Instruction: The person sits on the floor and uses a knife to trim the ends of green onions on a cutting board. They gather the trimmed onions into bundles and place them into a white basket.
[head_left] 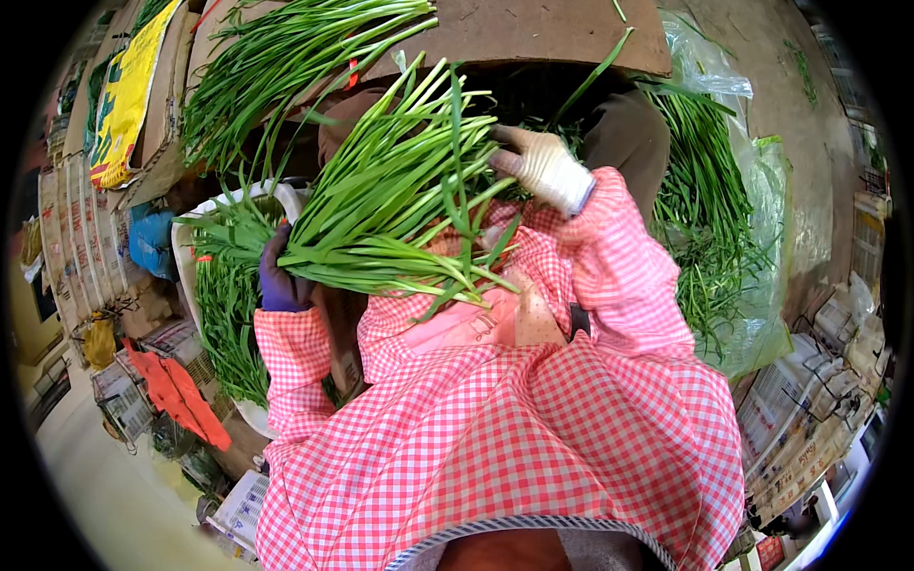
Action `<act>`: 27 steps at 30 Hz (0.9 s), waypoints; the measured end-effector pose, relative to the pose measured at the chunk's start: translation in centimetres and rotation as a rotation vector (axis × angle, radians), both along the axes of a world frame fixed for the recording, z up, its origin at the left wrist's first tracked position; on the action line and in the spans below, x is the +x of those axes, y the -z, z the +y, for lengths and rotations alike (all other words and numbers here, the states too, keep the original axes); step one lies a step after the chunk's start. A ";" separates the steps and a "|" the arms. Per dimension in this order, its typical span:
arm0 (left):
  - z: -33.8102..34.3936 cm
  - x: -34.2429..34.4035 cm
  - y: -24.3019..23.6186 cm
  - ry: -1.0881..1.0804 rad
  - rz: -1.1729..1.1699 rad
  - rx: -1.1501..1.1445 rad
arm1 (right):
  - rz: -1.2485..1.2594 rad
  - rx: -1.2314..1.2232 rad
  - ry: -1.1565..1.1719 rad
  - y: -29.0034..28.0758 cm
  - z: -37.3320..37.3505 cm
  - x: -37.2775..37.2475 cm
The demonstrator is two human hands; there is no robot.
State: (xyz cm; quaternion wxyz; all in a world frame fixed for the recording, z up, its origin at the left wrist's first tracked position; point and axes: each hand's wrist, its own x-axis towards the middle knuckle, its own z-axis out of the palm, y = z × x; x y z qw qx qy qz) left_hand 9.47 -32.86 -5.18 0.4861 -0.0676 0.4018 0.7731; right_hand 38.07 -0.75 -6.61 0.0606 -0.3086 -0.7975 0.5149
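Gripping a bunch of green chives [390,200] at frame centre: left hand [278,281], purple glove, fingers clenched on the stem ends; right hand [541,164], white glove, fingers in the leaf tips, grip unclear. Light, floppy, bruises easily; hold near the stems. Left fingers mostly hidden by leaves.

I see matt knit cloth glove on right hand [543,164], smooth purple rubbery glove on left hand [278,278], glossy green chives [400,205], woven checked cloth sleeves [609,257], clear shiny plastic sheet [771,190].
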 end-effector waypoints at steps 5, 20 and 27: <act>3.5 2.3 -2.0 -0.096 0.287 0.029 | 0.340 -0.341 0.270 -3.3 -0.5 -4.1; 2.5 1.1 2.1 0.091 1.134 -0.272 | -0.042 0.207 -0.150 -1.1 0.1 -4.1; 2.5 2.9 1.0 0.084 1.370 -0.391 | -0.094 0.231 0.204 1.3 1.6 -2.5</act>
